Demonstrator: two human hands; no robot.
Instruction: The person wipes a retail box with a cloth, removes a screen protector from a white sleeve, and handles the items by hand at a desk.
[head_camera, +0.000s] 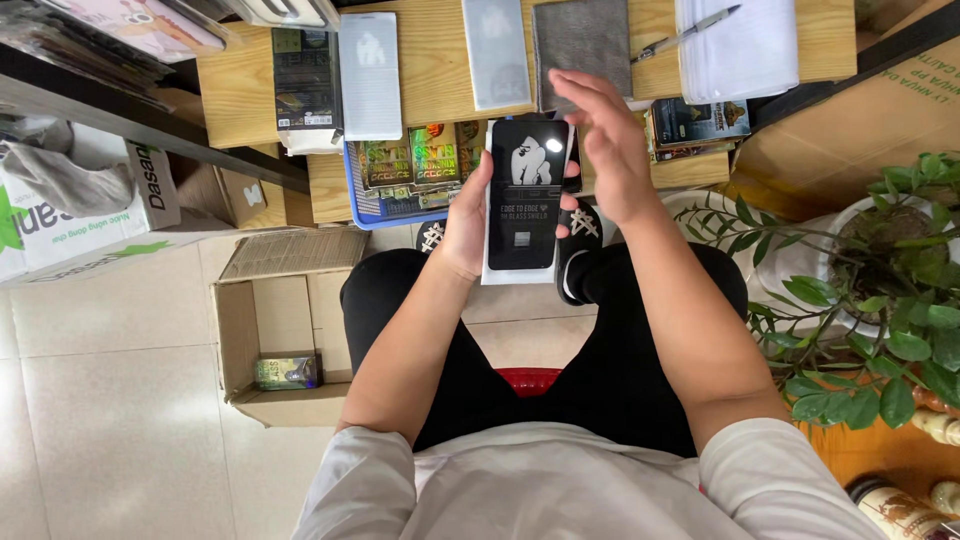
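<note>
My left hand (465, 220) holds a flat black packet with a white border (522, 205) upright in front of me, above my knees. The packet's glossy face carries a white animal figure and small print. My right hand (605, 145) is raised just right of the packet's top edge, fingers spread and slightly blurred, nothing in it. Its thumb is close to the packet's right side.
A low wooden table (430, 60) holds several similar flat packets (370, 75), a grey cloth (582, 40), and white sheets with a pen (735, 45). A blue tray (400, 190) of colourful packets sits below. An open cardboard box (275, 335) stands left, a potted plant (880, 290) right.
</note>
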